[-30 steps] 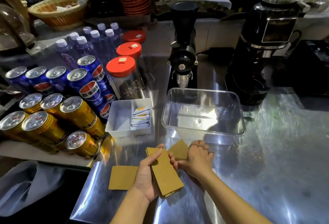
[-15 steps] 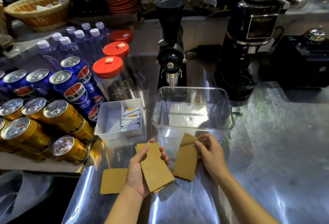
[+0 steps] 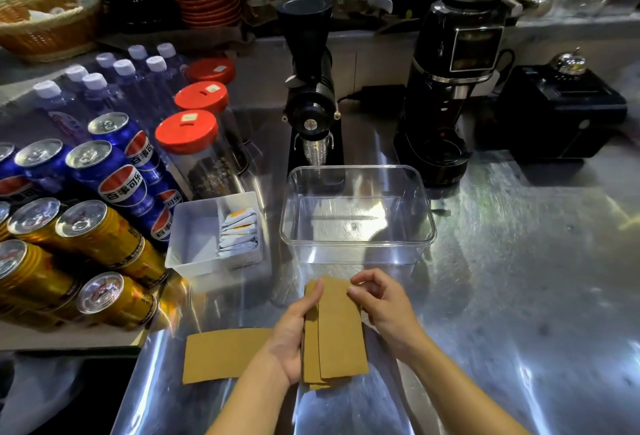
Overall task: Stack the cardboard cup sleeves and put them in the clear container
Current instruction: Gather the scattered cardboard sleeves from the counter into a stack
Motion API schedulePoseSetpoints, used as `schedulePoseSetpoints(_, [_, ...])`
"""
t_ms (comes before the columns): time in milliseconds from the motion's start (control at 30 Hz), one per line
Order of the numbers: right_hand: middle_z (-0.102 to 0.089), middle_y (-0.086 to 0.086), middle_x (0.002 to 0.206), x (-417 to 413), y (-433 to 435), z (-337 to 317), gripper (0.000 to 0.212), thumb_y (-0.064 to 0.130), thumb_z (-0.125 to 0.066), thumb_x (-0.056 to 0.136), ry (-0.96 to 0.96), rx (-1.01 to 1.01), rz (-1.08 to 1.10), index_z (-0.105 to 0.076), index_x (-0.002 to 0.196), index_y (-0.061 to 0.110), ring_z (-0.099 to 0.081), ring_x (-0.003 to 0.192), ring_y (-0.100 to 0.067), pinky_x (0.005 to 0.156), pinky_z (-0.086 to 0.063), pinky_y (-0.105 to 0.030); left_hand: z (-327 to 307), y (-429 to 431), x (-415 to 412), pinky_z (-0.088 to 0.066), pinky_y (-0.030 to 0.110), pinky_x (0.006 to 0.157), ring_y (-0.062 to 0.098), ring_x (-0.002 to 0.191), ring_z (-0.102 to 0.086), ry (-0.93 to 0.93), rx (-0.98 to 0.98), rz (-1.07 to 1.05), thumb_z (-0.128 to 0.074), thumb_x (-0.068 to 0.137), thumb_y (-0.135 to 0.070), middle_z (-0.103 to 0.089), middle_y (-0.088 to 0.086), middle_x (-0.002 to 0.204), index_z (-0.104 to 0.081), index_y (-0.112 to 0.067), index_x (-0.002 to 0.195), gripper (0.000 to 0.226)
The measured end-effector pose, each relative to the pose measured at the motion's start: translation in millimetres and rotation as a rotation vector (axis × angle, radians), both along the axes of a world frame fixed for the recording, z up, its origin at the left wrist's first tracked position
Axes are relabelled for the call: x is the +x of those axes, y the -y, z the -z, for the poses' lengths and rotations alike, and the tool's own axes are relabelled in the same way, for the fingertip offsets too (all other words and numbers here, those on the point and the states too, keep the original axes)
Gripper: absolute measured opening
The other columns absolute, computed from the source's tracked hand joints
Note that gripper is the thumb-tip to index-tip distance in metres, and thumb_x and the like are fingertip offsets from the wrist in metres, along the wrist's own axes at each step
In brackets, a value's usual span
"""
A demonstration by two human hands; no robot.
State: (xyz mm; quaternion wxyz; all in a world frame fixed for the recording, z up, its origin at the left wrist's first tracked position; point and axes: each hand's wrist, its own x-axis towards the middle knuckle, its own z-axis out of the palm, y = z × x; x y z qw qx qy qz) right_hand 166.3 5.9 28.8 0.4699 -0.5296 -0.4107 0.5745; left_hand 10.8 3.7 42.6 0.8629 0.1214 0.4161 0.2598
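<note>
A stack of brown cardboard cup sleeves [image 3: 334,334] rests in my left hand [image 3: 292,334], which grips its left edge just above the steel counter. My right hand [image 3: 382,306] touches the stack's upper right edge with thumb and fingers curled. One more flat sleeve [image 3: 221,355] lies on the counter to the left of my left wrist. The clear container [image 3: 356,247] stands empty just beyond the stack.
A white tray [image 3: 194,237] with sachets sits left of the container. Blue and gold cans [image 3: 100,230], red-lidded jars [image 3: 188,133] and water bottles crowd the left. Two black grinders [image 3: 311,95] and a black box [image 3: 557,112] stand behind. The steel counter [image 3: 519,279] stretches right.
My right hand has laid its single sleeve onto the stack in my left hand. The stack has turned more upright and moved toward the middle.
</note>
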Motion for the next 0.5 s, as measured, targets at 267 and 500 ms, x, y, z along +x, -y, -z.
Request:
schedulePoseSetpoints(267, [-0.054, -0.006, 0.077, 0.2, 6.9, -2.3, 0.017, 0.005, -0.068, 0.078, 0.055, -0.075, -0.262, -0.057, 0.09, 0.009, -0.056, 0.053, -0.002, 0.048, -0.046, -0.014, -4.2, 7.2, -7.5, -0.057, 0.034, 0.059, 0.026, 0.064, -0.065, 0.095, 0.001, 0.143, -0.087, 0.047, -0.015, -0.068, 0.018, 0.077, -0.07, 0.002, 0.091, 0.05])
schedulePoseSetpoints(500, [-0.059, -0.009, 0.083, 16.3, -2.7, -16.1, 0.024, 0.006, -0.069, 0.068, 0.103, -0.088, -0.675, -0.06, 0.09, 0.008, -0.055, 0.076, -0.018, 0.067, -0.043, -0.03, -9.1, 8.5, -6.4, -0.049, 0.037, 0.067, 0.028, 0.079, -0.06, 0.019, 0.111, 0.414, -0.067, 0.069, -0.004, -0.057, 0.024, 0.107, -0.046, -0.018, 0.129, 0.065])
